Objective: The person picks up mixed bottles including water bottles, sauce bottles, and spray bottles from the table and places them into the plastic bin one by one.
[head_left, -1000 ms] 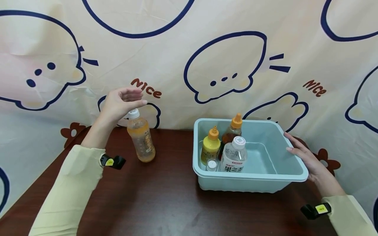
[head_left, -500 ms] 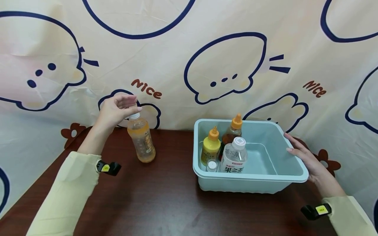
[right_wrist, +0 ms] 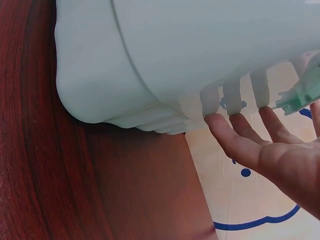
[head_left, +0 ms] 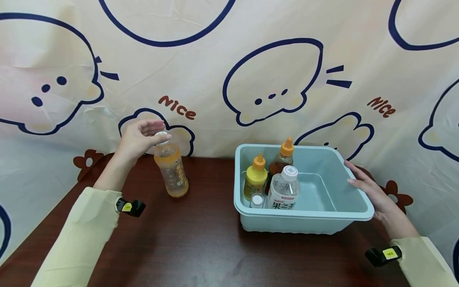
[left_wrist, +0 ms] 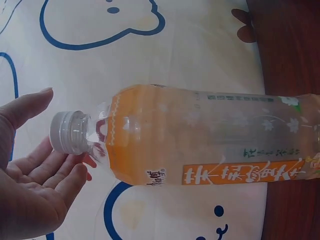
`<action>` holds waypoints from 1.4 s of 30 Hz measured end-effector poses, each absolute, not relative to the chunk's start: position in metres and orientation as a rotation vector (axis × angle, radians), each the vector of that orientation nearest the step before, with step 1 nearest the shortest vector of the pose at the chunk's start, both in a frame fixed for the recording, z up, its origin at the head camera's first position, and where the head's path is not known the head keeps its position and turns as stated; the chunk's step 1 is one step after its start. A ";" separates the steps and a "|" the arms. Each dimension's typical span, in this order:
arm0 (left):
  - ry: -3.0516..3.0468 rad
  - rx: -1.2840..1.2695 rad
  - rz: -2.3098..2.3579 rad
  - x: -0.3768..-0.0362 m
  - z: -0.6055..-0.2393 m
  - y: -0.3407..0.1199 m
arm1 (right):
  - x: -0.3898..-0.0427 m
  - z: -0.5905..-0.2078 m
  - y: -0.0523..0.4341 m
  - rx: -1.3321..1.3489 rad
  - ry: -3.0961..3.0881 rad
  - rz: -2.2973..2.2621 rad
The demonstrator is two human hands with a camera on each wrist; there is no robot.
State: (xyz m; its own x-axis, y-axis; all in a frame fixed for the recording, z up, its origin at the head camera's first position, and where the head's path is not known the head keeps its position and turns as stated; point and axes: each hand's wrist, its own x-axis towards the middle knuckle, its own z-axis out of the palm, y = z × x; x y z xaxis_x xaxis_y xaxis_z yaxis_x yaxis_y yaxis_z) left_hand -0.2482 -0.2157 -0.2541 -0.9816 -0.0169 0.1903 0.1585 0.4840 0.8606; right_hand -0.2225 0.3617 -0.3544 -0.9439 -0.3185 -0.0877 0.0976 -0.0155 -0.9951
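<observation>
Left hand (head_left: pixel 138 136) is cupping, fingers relaxed & spread, at the white cap of an orange drink bottle (head_left: pixel 171 170) standing on the wood table (head_left: pixel 201 247), bare tabletop betw. it & the bin. Right hand (head_left: pixel 369 191), fingers straight, is resting on the blue bin (head_left: pixel 353 213) rim; four bottles are crowding the bin's far-left side, one label reading "果之".

backdrop: cream cloth (head_left: pixel 201 59), navy cartoon outlines, brown "Nice" lettering, creased | tabletop (head_left: pixel 201 247): dark reddish-brown wood grain | light: even, soft
</observation>
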 end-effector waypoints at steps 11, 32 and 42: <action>-2.610 -0.077 -1.524 -0.247 -0.262 -0.217 | -0.223 -0.354 0.361 -0.264 1.983 -2.029; -2.638 -0.005 -1.521 -0.246 -0.270 -0.220 | -0.223 -0.354 0.361 -0.280 1.960 -2.053; -2.626 0.023 -1.506 -0.245 -0.269 -0.218 | -0.223 -0.354 0.361 -0.300 1.930 -2.072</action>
State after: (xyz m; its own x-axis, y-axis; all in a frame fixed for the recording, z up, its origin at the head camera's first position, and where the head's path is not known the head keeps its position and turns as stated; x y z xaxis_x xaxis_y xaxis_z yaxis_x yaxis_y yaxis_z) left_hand -0.2449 -0.2176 -0.2690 -0.9933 -0.0698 0.0915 0.0437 0.5067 0.8610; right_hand -0.2229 0.3614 -0.3541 -0.9353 -0.3507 -0.0462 0.0708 -0.0577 -0.9958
